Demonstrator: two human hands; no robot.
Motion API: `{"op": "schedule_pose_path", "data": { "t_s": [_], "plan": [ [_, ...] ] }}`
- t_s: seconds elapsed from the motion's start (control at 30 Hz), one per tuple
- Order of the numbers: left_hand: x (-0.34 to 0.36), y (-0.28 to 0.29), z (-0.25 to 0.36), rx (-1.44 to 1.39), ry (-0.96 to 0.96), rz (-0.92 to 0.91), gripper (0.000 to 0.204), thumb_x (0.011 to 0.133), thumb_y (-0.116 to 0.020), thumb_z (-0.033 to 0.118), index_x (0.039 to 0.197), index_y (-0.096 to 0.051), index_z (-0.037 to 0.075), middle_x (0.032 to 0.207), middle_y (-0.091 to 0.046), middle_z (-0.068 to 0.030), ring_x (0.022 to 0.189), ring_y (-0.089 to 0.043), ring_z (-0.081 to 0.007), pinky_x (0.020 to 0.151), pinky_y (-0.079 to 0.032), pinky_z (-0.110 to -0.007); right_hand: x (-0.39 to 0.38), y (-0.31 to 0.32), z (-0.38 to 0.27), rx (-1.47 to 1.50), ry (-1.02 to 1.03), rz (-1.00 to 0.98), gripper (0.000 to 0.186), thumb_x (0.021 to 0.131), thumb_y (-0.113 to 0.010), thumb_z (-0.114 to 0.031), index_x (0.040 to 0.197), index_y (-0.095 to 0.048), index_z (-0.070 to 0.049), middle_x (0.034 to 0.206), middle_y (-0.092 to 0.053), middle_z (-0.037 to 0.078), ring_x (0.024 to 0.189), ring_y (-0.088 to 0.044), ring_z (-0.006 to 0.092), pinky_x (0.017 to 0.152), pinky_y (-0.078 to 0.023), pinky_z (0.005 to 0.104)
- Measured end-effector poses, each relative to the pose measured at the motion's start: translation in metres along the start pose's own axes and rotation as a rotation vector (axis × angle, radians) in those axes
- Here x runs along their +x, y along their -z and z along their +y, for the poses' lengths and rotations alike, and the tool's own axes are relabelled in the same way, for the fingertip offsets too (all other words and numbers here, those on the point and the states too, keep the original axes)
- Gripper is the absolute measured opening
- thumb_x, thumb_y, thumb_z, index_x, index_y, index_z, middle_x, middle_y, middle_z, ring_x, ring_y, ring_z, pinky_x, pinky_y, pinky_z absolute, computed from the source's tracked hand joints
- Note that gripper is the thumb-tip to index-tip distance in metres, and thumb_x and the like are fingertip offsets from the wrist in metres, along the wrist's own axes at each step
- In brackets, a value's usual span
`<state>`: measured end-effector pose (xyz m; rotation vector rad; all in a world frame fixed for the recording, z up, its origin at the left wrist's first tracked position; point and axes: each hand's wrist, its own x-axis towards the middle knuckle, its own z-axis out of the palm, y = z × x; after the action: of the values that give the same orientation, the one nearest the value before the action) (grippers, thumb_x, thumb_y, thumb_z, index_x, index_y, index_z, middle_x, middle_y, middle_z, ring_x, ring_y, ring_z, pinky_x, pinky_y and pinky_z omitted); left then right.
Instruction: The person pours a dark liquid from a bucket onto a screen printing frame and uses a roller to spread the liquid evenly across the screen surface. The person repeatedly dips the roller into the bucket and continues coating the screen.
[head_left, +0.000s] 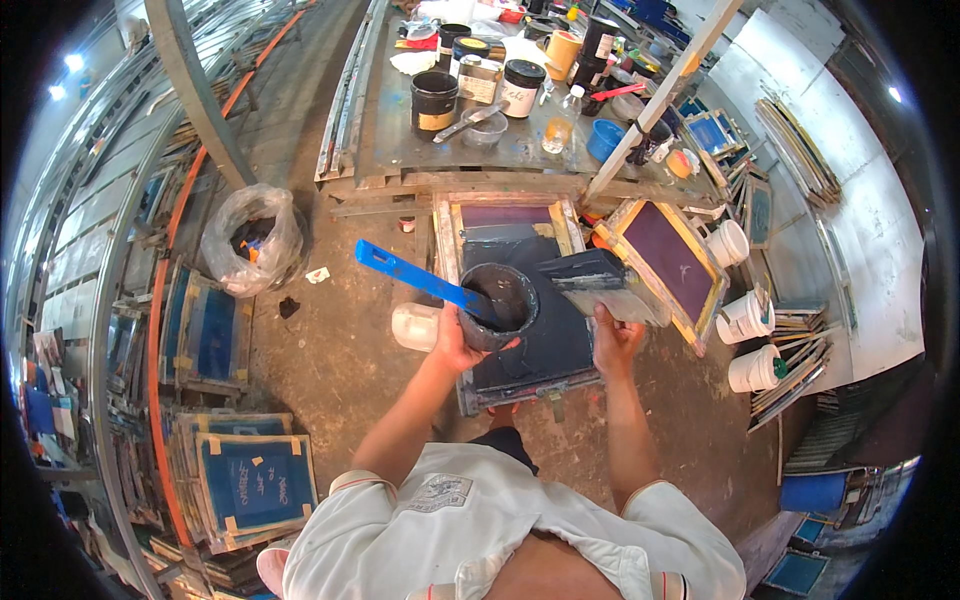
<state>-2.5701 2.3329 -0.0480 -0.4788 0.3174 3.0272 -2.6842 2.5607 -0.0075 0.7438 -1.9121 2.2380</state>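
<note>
Cupping the dark tub (490, 338) from the left, the left hand (456, 346) holds it above the smeared framed panel (540, 365), the blue paddle (412, 274) leaning out toward the far left, which probably keeps it clear of the right hand (616, 342). That hand pinches the wide flat blade (597, 283) at its near edge, over the panel's right side, perhaps so drips fall there, not on the floor (330, 360).

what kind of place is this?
Probably a screen-printing workshop: framed screens stand stacked at lower left, lidded and open jars crowd the table, and the left hand holds a dark-smeared tub.
</note>
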Motion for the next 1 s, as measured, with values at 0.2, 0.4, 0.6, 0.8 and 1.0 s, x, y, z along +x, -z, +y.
{"op": "schedule_pose_path", "data": {
  "t_s": [0.2, 0.4, 0.6, 0.8, 1.0],
  "plan": [
    [0.017, -0.006, -0.004, -0.077, 0.087, -0.058, 0.078, 0.093, -0.038, 0.065, 0.142, -0.045, 0.005, 0.132, -0.054, -0.0284, 0.111, -0.059, -0.0493, 0.096, -0.049, -0.063, -0.011, -0.01, -0.021, -0.124, 0.115, -0.008, 0.03, 0.088, -0.075, -0.012, 0.113, -0.063, 0.001, 0.115, -0.067, 0.014, 0.107, -0.063, 0.0218, 0.096, -0.047, 0.0342],
    [0.021, -0.009, -0.008, -0.045, 0.128, -0.097, 0.083, 0.09, -0.038, 0.072, 0.141, -0.047, 0.007, 0.134, -0.054, -0.027, 0.115, -0.057, -0.0504, 0.096, -0.046, -0.066, 0.002, -0.017, -0.02, -0.099, 0.515, -0.246, 0.02, 0.093, -0.063, -0.004, 0.112, -0.06, 0.0, 0.119, -0.067, 0.018, 0.12, -0.061, 0.0284, 0.111, -0.039, 0.0459],
    [0.0, -0.021, -0.009, -0.056, 0.133, -0.147, 0.077, 0.092, -0.039, 0.069, 0.141, -0.049, 0.01, 0.139, -0.054, -0.0211, 0.119, -0.056, -0.0476, 0.099, -0.043, -0.07, 0.015, 0.011, 0.003, -0.436, 0.54, -0.318, 0.026, 0.092, -0.066, -0.01, 0.116, -0.06, -0.002, 0.121, -0.067, 0.016, 0.119, -0.061, 0.0299, 0.11, -0.04, 0.0459],
    [-0.03, 0.003, -0.021, -0.011, -0.198, 0.061, 0.061, 0.098, -0.043, 0.054, 0.137, -0.052, 0.009, 0.136, -0.058, -0.0111, 0.123, -0.058, -0.0292, 0.108, -0.045, -0.048, 0.059, 0.066, 0.065, -0.533, 0.499, -0.579, 0.044, 0.075, -0.058, 0.01, 0.113, -0.065, -0.01, 0.112, -0.069, 0.011, 0.112, -0.062, 0.0322, 0.095, -0.05, 0.0407],
    [-0.079, 0.097, -0.088, -0.115, -0.446, 0.053, 0.053, 0.097, -0.045, 0.05, 0.13, -0.058, 0.01, 0.129, -0.063, -0.0124, 0.116, -0.061, -0.0335, 0.101, -0.049, -0.051, 0.043, 0.105, 0.132, -0.508, 0.451, -1.074, 0.037, 0.077, -0.062, 0.001, 0.112, -0.068, -0.01, 0.113, -0.069, 0.011, 0.111, -0.063, 0.0303, 0.096, -0.049, 0.0415]
  ]
}}
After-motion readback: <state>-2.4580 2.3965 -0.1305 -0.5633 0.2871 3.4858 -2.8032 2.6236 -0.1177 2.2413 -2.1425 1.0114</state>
